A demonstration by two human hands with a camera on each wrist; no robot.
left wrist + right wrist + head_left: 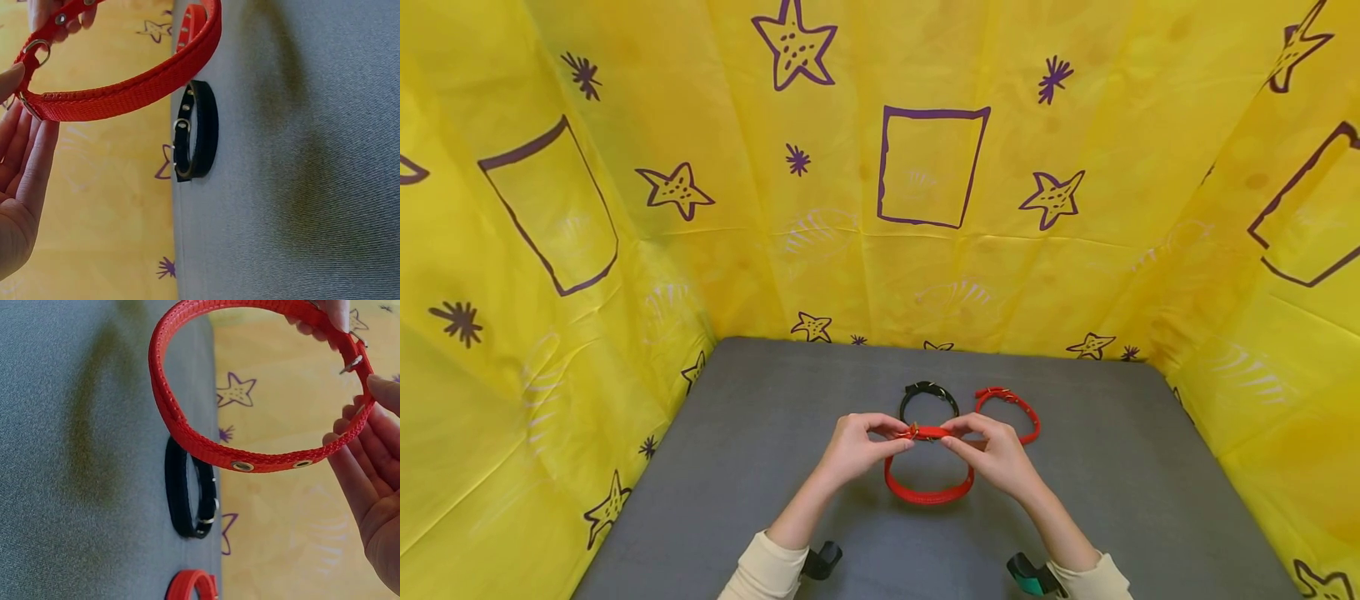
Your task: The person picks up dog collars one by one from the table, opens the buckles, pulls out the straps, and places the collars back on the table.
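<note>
Both hands hold a red collar up off the grey table, its loop hanging toward me. My left hand pinches it beside the metal buckle, thumb and fingers on either face of the strap. On the other side my right hand pinches the strap between thumb and fingers. Metal eyelets line the strap in the right wrist view, and a metal ring shows by the buckle in the left wrist view. The collar forms a closed loop.
Behind the hands a black collar lies looped on the grey table. To its right is a second red collar, partly behind the right hand. Yellow patterned cloth walls off the back and both sides.
</note>
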